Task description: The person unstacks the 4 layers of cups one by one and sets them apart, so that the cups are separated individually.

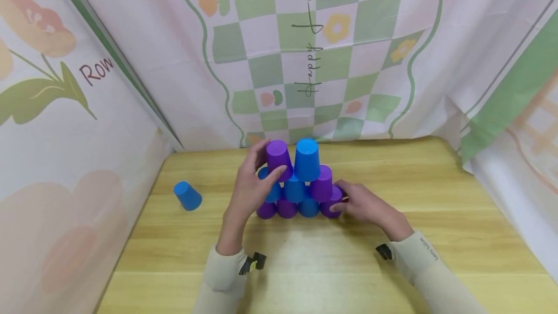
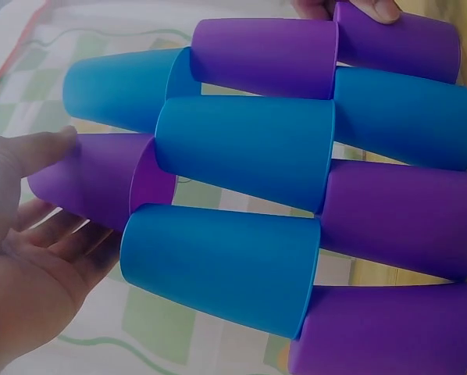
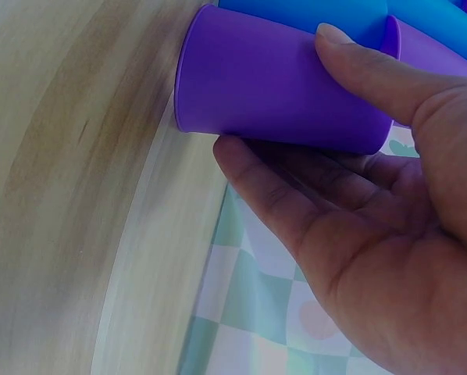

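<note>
A stepped stack of upside-down purple and blue plastic cups stands on the table, with several at its base, three in the middle row and two on top. My left hand holds the top-left purple cup between thumb and fingers; its rim meets the blue cups below in the left wrist view. Beside it sits a blue top cup. Low on the right, my right hand grips the end purple cup of the base row, thumb on one side and fingers on the other. A purple middle-row cup sits just above.
A single blue cup stands upside down to the left of the stack. The wooden table reaches back to a checked curtain, close behind the stack. Printed cloth hangs along the left side.
</note>
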The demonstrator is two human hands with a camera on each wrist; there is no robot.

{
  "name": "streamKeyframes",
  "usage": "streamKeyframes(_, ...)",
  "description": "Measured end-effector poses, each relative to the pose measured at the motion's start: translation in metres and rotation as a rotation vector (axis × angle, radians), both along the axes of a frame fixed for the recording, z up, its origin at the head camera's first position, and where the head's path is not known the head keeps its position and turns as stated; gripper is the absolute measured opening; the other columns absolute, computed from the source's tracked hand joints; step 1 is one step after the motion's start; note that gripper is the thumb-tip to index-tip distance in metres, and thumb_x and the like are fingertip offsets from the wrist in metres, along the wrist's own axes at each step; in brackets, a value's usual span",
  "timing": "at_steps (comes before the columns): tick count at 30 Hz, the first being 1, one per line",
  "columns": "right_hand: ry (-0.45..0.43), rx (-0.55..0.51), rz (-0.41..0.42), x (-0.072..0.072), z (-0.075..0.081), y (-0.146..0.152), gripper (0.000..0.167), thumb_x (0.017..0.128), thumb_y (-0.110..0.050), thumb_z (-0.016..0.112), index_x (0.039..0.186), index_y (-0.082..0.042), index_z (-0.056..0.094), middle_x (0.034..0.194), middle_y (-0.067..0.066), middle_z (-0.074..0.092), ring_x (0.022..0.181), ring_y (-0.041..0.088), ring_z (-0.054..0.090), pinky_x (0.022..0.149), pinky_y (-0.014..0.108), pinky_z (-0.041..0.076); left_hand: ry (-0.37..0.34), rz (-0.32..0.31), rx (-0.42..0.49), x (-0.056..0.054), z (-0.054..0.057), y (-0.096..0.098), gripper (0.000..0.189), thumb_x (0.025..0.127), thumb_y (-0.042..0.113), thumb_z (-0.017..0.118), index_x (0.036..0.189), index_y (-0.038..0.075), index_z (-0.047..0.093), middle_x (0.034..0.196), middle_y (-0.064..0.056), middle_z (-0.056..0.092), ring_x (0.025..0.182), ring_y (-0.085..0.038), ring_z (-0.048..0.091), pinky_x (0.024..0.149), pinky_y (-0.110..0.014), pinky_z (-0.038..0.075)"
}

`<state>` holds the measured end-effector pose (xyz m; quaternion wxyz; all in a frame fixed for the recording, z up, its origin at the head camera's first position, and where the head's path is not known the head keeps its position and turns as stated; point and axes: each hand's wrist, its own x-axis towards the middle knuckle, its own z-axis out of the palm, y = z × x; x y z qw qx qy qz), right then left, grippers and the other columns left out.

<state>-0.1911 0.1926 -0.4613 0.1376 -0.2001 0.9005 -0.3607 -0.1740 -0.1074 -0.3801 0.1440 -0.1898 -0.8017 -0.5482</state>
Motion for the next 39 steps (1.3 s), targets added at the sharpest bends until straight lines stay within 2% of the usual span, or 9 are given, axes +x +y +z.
streamKeyframes(15,0.000,-0.003,-0.003,0.0010,-0.0015,-0.0006,0.036,0.096,-0.017,0.077,0.124,0.000,0.061,0.112,0.012,0.074,0.103,0.026,0.072,0.089,0.044,0.063,0.021,-0.006,-0.004,-0.0006,-0.0021,-0.0008,0.063,0.098,0.012,0.075,0.153,0.011,0.045,0.142,-0.013,0.062,0.127,-0.030,0.066,0.112,-0.049,0.053)
streamKeyframes(27,0.005,-0.003,0.001,0.0006,-0.0004,-0.0010,0.037,0.097,-0.017,0.076,0.125,0.001,0.061,0.114,0.013,0.074,0.104,0.028,0.072,0.090,0.046,0.063,0.018,-0.003,0.013,0.0006,0.0005,-0.0017,0.063,0.098,0.012,0.075,0.154,0.012,0.045,0.144,-0.012,0.061,0.129,-0.030,0.065,0.112,-0.053,0.052)
streamKeyframes(39,0.012,-0.005,-0.005,0.0001,-0.0022,-0.0003,0.038,0.096,-0.018,0.077,0.125,0.000,0.061,0.113,0.013,0.074,0.104,0.028,0.073,0.091,0.046,0.063,0.039,0.016,0.017,0.0029,0.0042,-0.0057,0.062,0.100,0.015,0.074,0.155,0.017,0.045,0.144,-0.008,0.062,0.131,-0.025,0.064,0.113,-0.046,0.052)
